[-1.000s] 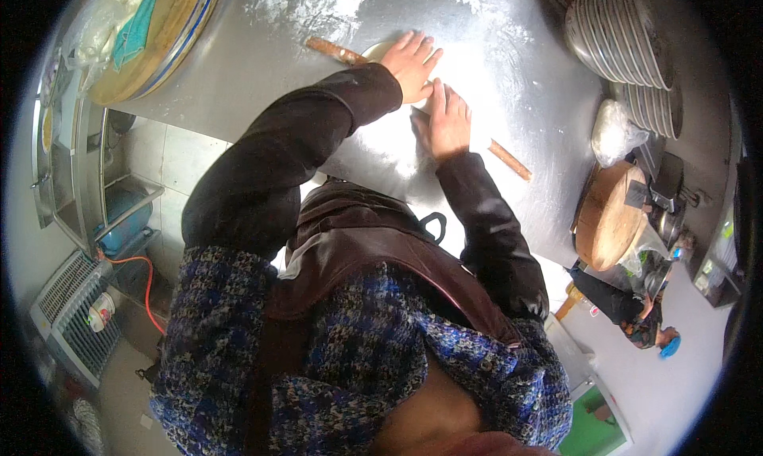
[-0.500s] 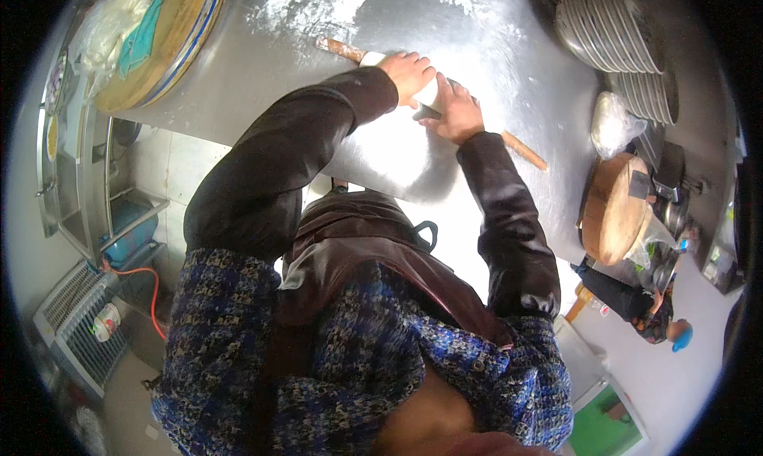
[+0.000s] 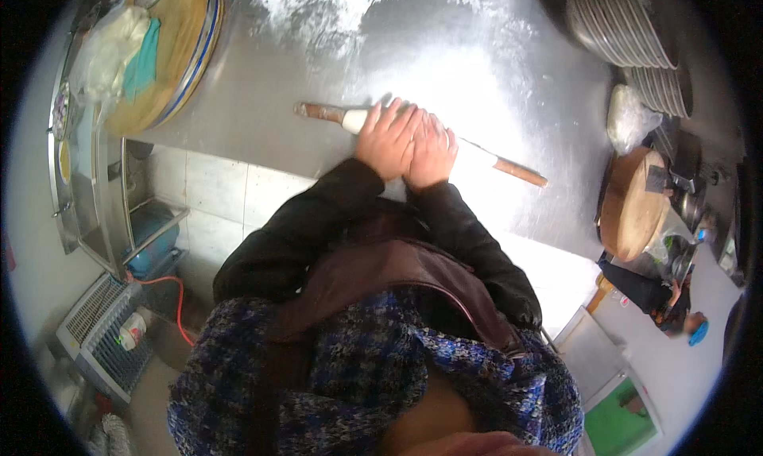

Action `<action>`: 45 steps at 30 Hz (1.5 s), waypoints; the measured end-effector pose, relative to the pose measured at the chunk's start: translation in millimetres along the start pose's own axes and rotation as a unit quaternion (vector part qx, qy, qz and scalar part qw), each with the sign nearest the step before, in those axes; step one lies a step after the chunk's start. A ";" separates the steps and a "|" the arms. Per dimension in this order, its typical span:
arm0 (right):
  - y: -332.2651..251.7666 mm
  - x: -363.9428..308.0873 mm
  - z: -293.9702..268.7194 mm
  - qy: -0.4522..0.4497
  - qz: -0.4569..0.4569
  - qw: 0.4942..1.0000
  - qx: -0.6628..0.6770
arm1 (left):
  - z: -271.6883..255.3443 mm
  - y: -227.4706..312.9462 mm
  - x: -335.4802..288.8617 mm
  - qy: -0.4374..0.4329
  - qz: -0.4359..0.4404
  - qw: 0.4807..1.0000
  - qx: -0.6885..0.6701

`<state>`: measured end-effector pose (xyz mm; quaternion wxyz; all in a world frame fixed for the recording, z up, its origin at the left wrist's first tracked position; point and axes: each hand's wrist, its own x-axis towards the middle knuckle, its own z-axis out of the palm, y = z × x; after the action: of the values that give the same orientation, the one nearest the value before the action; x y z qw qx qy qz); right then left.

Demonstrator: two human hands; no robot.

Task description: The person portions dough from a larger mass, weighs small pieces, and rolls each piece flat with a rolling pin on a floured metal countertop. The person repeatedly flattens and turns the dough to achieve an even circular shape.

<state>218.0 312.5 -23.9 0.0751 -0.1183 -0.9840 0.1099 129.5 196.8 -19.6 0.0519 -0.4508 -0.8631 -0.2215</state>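
Note:
A wooden rolling pin point(image 3: 520, 172) lies aslant on the steel table near its front edge, its bare brown ends sticking out. Around its middle is a white layer that looks like rolled-up dough point(image 3: 355, 121), washed out by glare on the right. My left hand point(image 3: 386, 142) presses down on this covered part, fingers stretched over it and a little apart. Right beside it, touching, my right hand point(image 3: 431, 150) lies on the same roll with its fingers stretched forward. The part of the roll under my palms is hidden.
White flour point(image 3: 318, 11) dusts the far part of the table. At the left are a round wooden board point(image 3: 179, 55) with a plastic bag point(image 3: 115, 55) and a teal cloth point(image 3: 141, 71). To the right stand stacked metal trays point(image 3: 616, 23), a thick chopping block point(image 3: 632, 206) and another person point(image 3: 656, 297).
The covered rolling pin has come nearer to me. Both hands have drawn together at its middle, and their fingers now stretch over it rather than curl around it.

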 end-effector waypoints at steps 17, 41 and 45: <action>134.0 291.2 34.1 0.175 -0.031 0.983 -0.039 | 90.1 -119.4 278.4 0.187 -0.026 0.977 0.097; 23.7 109.1 -25.5 -0.109 -0.046 0.992 -0.051 | -5.0 -40.2 77.6 -0.181 -0.052 0.977 0.102; 57.2 207.4 -24.6 0.026 0.006 0.998 -0.052 | -2.3 -75.5 196.6 0.011 -0.046 0.988 0.145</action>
<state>35.4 423.4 11.6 0.0938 -0.1310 -0.9854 0.0559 -46.9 306.9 14.0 0.1159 -0.3957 -0.9053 -0.1016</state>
